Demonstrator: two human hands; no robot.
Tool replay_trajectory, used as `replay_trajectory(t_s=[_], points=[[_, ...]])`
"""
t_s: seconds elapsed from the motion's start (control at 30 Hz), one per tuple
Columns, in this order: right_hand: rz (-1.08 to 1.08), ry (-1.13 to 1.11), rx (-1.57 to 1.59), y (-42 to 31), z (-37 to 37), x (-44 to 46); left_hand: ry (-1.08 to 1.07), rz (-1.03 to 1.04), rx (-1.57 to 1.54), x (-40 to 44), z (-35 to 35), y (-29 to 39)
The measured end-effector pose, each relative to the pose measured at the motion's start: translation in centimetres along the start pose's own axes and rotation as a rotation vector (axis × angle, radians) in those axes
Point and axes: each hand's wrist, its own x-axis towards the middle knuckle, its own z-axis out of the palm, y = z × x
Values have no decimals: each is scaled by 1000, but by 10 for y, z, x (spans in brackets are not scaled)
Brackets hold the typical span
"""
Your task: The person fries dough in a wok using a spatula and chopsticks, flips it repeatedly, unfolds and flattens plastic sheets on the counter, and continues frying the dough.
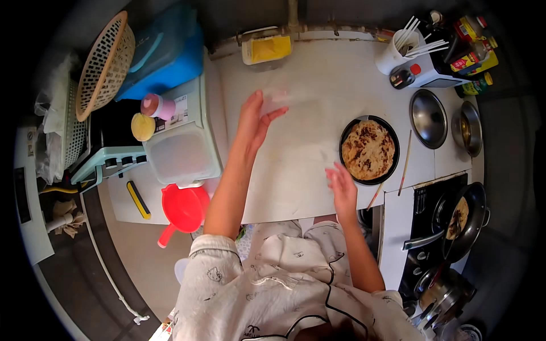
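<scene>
One browned flatbread [368, 149] looks done, lying in a black pan [369, 181] on the counter's right; another [458, 217], in the wok [476, 234] farther right, seems unfinished. The left hand [253, 122], fingers parted, and right hand [344, 192], loosely curled near the pan, may hold blurred clear film [277, 98]; I can't tell.

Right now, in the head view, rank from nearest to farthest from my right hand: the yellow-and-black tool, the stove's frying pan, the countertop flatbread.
1. Countertop flatbread: just beyond your right hand, slightly rightward.
2. Frying pan: farther right, on the stove.
3. Yellow-and-black tool: far left, on the counter.
</scene>
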Motion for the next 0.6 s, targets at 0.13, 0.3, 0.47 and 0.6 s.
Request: replay_trajectory(t_s=[0.13,0.3,0.47,0.6], points=[[154,-189,691,-46,11,53,-32,-33,-11,-46,0,3],[125,-315,754,-92,1,64,-143,-33,184,-82,-45,-11],[26,-119,364,-98,11,49,-248,122,152,-110,-44,0],[21,-19,364,-104,18,32,-100,127,4,-124,-55,1]])
